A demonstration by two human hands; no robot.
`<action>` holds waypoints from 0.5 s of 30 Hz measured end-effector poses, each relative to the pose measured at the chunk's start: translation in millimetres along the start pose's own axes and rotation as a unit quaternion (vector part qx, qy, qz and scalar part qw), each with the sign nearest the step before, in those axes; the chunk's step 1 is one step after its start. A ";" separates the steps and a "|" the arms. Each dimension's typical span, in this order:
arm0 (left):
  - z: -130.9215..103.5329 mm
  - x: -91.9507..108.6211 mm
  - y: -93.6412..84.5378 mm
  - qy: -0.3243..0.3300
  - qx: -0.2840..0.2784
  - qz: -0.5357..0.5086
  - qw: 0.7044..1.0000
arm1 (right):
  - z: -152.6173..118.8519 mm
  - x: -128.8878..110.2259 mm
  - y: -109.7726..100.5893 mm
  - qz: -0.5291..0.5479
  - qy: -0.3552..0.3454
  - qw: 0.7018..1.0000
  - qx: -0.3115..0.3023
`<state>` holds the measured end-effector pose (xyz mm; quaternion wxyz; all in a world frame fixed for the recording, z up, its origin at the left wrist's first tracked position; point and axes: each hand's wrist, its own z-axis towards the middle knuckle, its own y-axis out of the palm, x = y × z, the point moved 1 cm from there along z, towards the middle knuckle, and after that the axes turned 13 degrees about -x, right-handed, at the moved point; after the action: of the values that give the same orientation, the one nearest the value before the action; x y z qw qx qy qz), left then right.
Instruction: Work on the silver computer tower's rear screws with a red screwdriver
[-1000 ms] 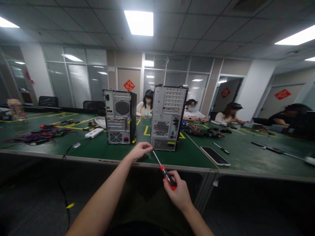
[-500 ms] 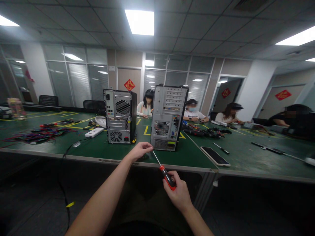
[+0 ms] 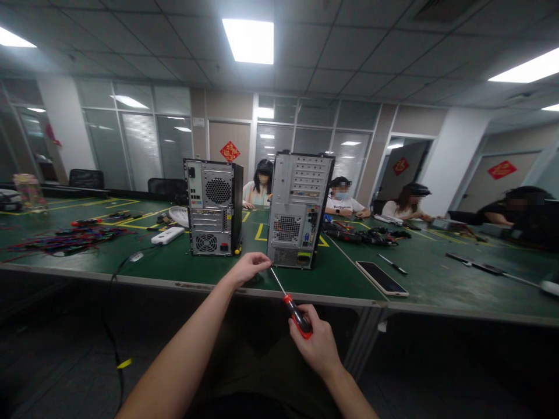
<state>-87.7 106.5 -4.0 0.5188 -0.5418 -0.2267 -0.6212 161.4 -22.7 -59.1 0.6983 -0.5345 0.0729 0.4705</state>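
Observation:
In my right hand (image 3: 317, 340) is a screwdriver (image 3: 298, 317) with a red and black handle, its shaft pointing up and to the left. My left hand (image 3: 252, 269) is closed in a pinch at the tip of the shaft, near the lower left corner of the taller computer case (image 3: 283, 201). Anything small between those fingertips is too tiny to make out. A shorter computer case (image 3: 212, 224) stands upright to the left. Both cases show their rear panels with fans and ports.
On the green table (image 3: 152, 270) lie a white power strip (image 3: 167, 235), a pile of thin cables (image 3: 74, 238), a phone (image 3: 381, 277), a pen-like tool (image 3: 393, 264) and black cables (image 3: 371, 234). Several people sit across the table.

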 end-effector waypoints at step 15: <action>-0.8 2.4 0.9 -0.004 0.003 -0.012 1.000 | -1.0 3.9 0.6 -0.095 -0.065 0.992 0.044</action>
<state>-87.0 104.5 -2.3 0.5121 -0.5400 -0.2375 -0.6243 163.5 -21.2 -62.3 0.7660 -0.4761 -0.0036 0.4318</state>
